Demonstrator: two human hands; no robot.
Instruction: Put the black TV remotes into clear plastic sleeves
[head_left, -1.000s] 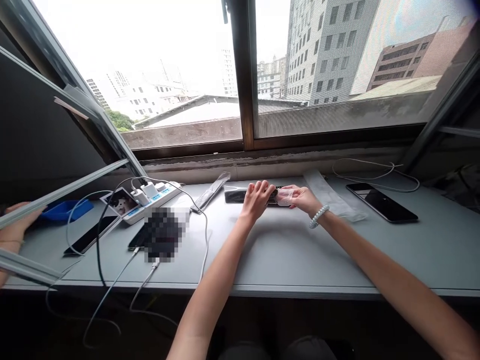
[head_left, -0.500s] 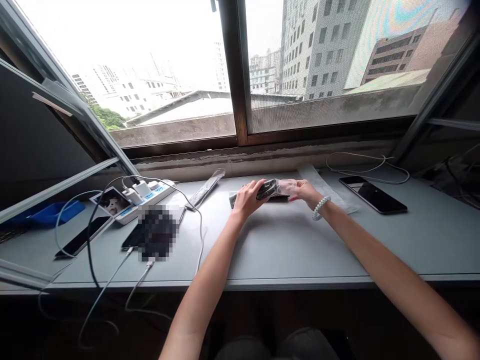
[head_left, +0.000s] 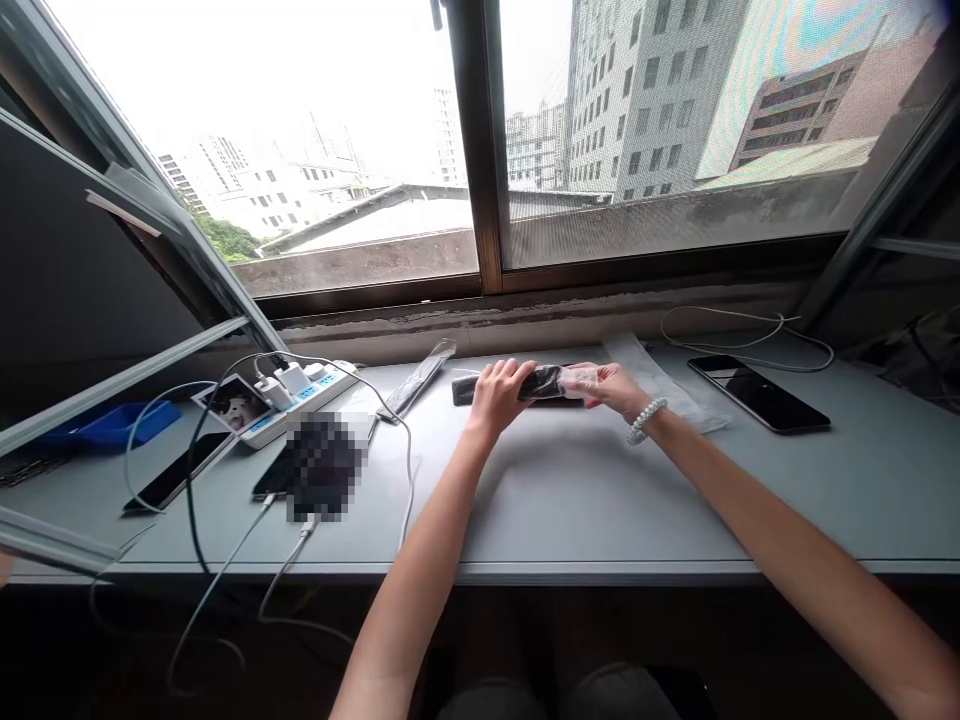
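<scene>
the left hand (head_left: pixel 501 395) is clamped over a long black item (head_left: pixel 541 382), and the right hand (head_left: pixel 613 388) has its fingertips pinched together on the clear plastic sleeve (head_left: pixel 579 382) at that item's right end. the item is at least partly inside the sleeve, over the back of the desk (head_left: pixel 585 500). a second clear sleeve (head_left: pixel 421 380) holds something dark, while a clear bag (head_left: pixel 664 388) lies flat behind the right wrist. what the blue tray (head_left: pixel 129 426) holds, i cannot tell
</scene>
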